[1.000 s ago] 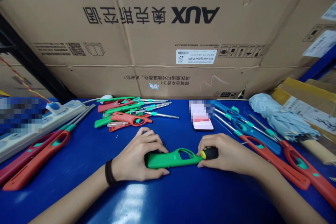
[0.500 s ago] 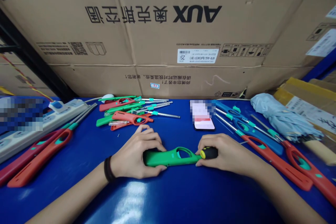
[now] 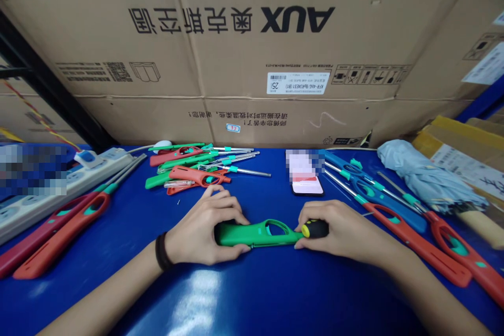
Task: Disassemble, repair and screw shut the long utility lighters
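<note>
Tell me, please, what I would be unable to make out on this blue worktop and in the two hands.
All in the head view:
- Left end of the green lighter body: hidden by the left hand.
- Part of the yellow-and-black handle: covered by the right hand.
- Upper screen of the phone: blurred by pixelation.
- Lower end of the rightmost red lighter: cut off by the right edge.

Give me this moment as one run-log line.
left hand: gripping green casing | right hand: at casing's narrow end, holding black-and-yellow handle | beyond hands: phone lying on blue tabletop
</note>
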Available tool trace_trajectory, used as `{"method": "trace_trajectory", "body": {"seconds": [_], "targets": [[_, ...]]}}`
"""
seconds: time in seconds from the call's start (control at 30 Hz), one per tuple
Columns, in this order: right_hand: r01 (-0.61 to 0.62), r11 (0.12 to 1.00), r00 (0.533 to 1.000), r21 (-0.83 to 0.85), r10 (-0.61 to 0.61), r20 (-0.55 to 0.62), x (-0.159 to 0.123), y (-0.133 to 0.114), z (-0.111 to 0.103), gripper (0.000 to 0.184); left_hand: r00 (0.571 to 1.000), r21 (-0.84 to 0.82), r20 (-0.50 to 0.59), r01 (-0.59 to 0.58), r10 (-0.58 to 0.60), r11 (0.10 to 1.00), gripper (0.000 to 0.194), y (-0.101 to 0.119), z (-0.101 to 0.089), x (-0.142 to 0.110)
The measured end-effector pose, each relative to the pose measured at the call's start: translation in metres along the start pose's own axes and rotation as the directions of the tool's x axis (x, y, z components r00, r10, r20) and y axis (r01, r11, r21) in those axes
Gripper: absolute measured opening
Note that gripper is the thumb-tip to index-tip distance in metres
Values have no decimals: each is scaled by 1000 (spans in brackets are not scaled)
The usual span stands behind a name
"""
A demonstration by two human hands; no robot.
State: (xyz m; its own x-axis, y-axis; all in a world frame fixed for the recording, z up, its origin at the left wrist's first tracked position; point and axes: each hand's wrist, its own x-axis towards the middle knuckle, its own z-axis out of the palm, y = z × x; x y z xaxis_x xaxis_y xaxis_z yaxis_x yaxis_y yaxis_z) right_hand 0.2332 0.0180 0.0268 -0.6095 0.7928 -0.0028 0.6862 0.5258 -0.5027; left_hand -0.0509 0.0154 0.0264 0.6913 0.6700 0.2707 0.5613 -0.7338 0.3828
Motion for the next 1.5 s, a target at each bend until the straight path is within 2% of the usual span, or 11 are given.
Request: {"method": "trace_trajectory", "body": {"seconds": [0.4,0.7,0.77,0.87,0.93,1.0,1.07,1.13,1.2,1.27,1.5], "targets": [[21,999,1000,32,-21,-7,1,-5,3,15,999,-15,42,34,-34,999,25,1,-3,1],[17,1000,1000,26,-17,-12,2,-7,4,14,983,-47,96,161,-156,986,29,-3,1,1],[31,999,997,28,-29,-65,3,-6,4,15,978,-76,83,197,-190,977,29,-5,1,2],[82,997,976,14,-77,-205,2,-6,4,16,969,-185,46,246,-242,952,30,-6,-2,2],[135,991,938,-17,-133,-319,1,-8,5,15,963,-265,23,266,-270,927,30,-6,-4,2],[166,985,873,-53,-171,-456,-1,-12,6,17,958,-310,-4,271,-287,911,30,-5,-6,2],[198,976,835,-87,-214,-507,-3,-17,7,15,953,-313,-46,271,-300,910,29,-6,-5,3],[244,961,873,-128,-275,-402,-5,-20,10,10,940,-297,-111,279,-323,913,28,-9,-4,3],[292,942,921,-166,-324,-218,-5,-22,13,11,921,-279,-169,295,-350,914,28,-12,-2,3],[309,930,936,-198,-334,-112,-4,-22,17,14,911,-272,-198,305,-363,913,28,-15,-1,3],[303,923,947,-238,-319,-30,-2,-20,21,17,936,-300,-125,281,-329,912,29,-7,1,3]]}}
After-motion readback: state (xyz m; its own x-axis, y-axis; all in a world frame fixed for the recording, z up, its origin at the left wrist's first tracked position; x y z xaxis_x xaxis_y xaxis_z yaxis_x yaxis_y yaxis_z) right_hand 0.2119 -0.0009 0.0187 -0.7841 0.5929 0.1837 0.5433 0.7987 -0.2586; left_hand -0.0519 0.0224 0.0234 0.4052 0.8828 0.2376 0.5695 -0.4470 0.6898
